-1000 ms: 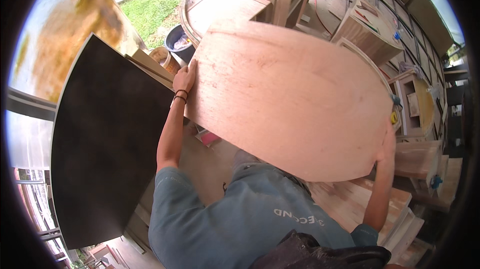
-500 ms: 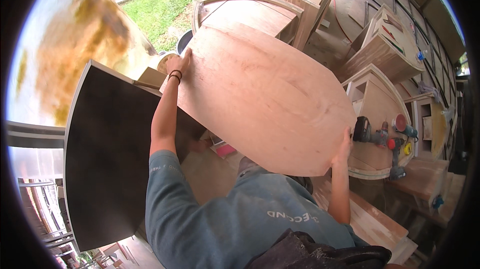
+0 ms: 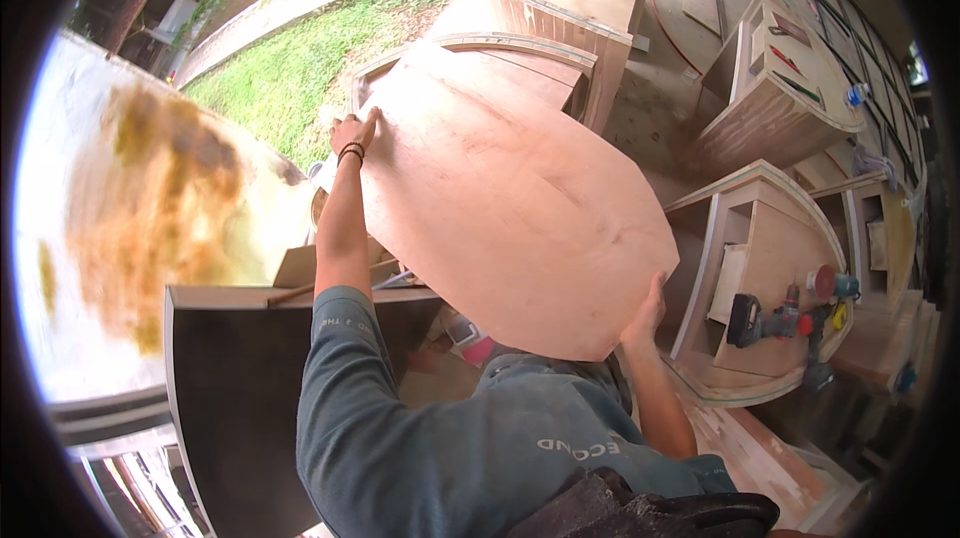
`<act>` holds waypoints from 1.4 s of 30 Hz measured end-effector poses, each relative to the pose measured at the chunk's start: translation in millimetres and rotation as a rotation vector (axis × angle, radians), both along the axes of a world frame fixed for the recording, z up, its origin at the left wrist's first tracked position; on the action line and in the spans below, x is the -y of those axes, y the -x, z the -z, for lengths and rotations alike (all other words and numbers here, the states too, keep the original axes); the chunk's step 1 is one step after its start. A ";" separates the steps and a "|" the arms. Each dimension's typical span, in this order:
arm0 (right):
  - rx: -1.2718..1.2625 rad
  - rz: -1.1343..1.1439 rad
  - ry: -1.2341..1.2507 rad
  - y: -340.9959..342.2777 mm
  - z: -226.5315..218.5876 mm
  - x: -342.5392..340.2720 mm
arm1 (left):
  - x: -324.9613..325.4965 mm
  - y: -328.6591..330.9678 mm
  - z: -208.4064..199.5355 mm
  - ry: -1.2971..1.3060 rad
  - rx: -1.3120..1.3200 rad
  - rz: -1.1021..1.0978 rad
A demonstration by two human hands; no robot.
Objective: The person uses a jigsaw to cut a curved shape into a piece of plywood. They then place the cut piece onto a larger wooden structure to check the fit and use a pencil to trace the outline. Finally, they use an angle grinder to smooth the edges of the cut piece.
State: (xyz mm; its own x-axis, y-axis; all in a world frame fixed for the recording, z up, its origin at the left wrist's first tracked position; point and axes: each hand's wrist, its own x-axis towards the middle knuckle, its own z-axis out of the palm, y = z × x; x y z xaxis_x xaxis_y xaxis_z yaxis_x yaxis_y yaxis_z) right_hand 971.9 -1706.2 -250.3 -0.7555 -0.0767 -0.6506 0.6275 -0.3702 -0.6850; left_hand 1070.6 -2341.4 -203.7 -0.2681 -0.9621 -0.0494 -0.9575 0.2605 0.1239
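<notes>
A large plywood panel (image 3: 520,203) with a curved outline is held up in front of my body, tilted across the view. My left hand (image 3: 354,132) grips its far left edge, thumb on the face and fingers folded round the rim. Down at the near right corner, my right hand (image 3: 645,313) clasps the panel's edge; most of its fingers are hidden behind the wood. Below my left forearm stands a dark-faced cabinet (image 3: 265,398). Beyond the panel's far edge is a curved plywood cabinet (image 3: 480,43), partly covered by the panel.
To the right, a curved cabinet (image 3: 740,338) carries cordless drills (image 3: 770,323) and a sander (image 3: 835,283). Farther off, another wooden cabinet (image 3: 785,103) has hand tools on top. Grass (image 3: 290,93) lies beyond the far left, beside a stained pale surface (image 3: 150,218).
The panel, held in both hands, has shifted slightly left and turned a little. My view has swung to the right, so the dark cabinet sits lower and the tool-laden cabinet shows lower.
</notes>
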 end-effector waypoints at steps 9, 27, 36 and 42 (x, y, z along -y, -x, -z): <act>0.025 0.150 -0.052 -38.1 21.4 99.1 | 117.2 68.4 56.9 -0.013 0.156 0.180; 0.037 -0.223 -0.535 -60.7 48.2 53.6 | -6.6 42.7 128.7 0.317 -0.108 0.565; -0.618 0.497 -1.145 80.3 -34.2 -217.0 | -307.3 12.8 81.6 0.091 -0.285 0.785; -0.603 0.278 -1.616 154.6 -47.3 -411.5 | -444.3 17.8 67.4 0.008 -0.283 0.868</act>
State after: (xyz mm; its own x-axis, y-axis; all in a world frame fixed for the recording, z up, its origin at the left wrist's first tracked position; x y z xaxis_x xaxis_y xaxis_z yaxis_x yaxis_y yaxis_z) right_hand 817.3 -1294.7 -203.0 -0.7768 0.4718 0.4171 0.2099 0.8184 -0.5349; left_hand 1052.8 -1897.1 -271.1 -0.8990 -0.4166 0.1348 -0.3586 0.8772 0.3193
